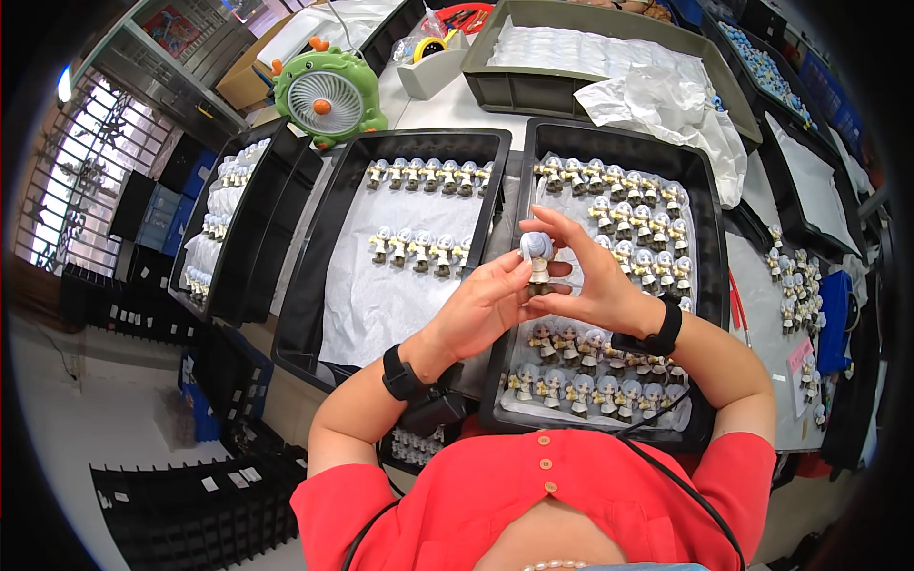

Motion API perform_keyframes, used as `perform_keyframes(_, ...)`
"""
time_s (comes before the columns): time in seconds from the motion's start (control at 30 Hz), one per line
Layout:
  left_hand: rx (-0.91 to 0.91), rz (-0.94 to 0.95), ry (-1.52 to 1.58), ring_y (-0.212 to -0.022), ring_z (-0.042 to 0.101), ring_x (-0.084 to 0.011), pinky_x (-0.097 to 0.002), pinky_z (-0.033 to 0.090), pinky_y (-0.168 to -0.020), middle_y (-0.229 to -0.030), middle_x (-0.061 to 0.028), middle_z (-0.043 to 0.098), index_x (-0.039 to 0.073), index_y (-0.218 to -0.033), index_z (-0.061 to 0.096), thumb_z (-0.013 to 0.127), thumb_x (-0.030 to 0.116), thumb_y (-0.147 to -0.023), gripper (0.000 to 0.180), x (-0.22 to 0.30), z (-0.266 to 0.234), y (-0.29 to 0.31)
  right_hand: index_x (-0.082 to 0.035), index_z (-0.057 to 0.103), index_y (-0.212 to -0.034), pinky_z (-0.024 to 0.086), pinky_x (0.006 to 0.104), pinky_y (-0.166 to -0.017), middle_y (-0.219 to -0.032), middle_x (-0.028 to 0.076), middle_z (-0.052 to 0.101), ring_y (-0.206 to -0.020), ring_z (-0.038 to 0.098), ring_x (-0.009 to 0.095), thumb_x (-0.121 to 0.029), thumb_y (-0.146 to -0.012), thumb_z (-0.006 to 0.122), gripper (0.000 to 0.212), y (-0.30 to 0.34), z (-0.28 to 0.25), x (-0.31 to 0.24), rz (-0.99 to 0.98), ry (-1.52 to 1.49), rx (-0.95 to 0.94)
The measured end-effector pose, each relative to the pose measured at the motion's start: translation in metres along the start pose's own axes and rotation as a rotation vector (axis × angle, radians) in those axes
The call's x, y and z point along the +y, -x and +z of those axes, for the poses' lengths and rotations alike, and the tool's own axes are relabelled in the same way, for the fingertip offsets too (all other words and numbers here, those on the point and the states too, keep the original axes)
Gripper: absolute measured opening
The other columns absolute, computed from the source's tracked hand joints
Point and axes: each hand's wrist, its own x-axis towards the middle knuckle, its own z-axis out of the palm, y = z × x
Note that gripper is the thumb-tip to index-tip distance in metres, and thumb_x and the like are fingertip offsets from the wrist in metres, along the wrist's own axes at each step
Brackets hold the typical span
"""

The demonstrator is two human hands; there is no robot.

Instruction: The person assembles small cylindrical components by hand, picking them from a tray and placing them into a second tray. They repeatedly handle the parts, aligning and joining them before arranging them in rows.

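Between my two hands, above the gap between two black trays, is a small figurine (pixel 537 255) with pale blue-grey hair and a white outfit. My left hand (pixel 484 297) pinches it from the left side, thumb against the hair. My right hand (pixel 592 276) holds it from the right, its fingers curled around the top and base. Under my right hand lies the right black tray (pixel 709 205), lined with paper and bearing rows of similar figurines (pixel 606 392). The left black tray (pixel 314 285) has white paper (pixel 371 319) and two rows of figurines (pixel 415 249).
Behind the trays stand a green animal-shaped fan (pixel 328 100), a tape dispenser (pixel 433 65) and a large olive bin (pixel 514 90) with crumpled paper (pixel 657 109). More figurines (pixel 798 285) stand on the right of the table near a blue box (pixel 835 324). A tilted black tray (pixel 257 238) is at left.
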Motion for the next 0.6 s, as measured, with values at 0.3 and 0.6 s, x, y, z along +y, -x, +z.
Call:
perform_keyframes(0.3, -0.013, 0.121, -0.15, -0.126, 0.045, -0.0224, -0.0368, 0.041, -0.1, -0.137, -0.0081, 0.044, 0.01, -0.142, 0.031, 0.057, 0.024, -0.093, 0.057, 0.007, 0.005, 0.001, -0.01, 0.032, -0.14, 0.05, 0.0348, -0.088, -0.131, 0.009, 0.049, -0.115, 0.047, 0.026, 0.002, -0.062, 0.077, 0.091, -0.004, -0.001, 0.006, -0.305, 0.312, 0.107)
perform_keyframes(0.6, -0.042, 0.171, -0.11, -0.122, 0.049, -0.021, -0.0356, 0.042, -0.1, -0.134, -0.0095, 0.047, 0.005, -0.139, 0.033, 0.049, 0.021, -0.097, 0.048, 0.005, 0.001, -0.002, -0.006, 0.044, -0.131, 0.043, 0.0372, -0.094, -0.123, 0.013, 0.052, -0.111, 0.051, 0.03, -0.007, -0.064, 0.081, 0.077, -0.004, -0.003, 0.007, -0.282, 0.334, 0.108)
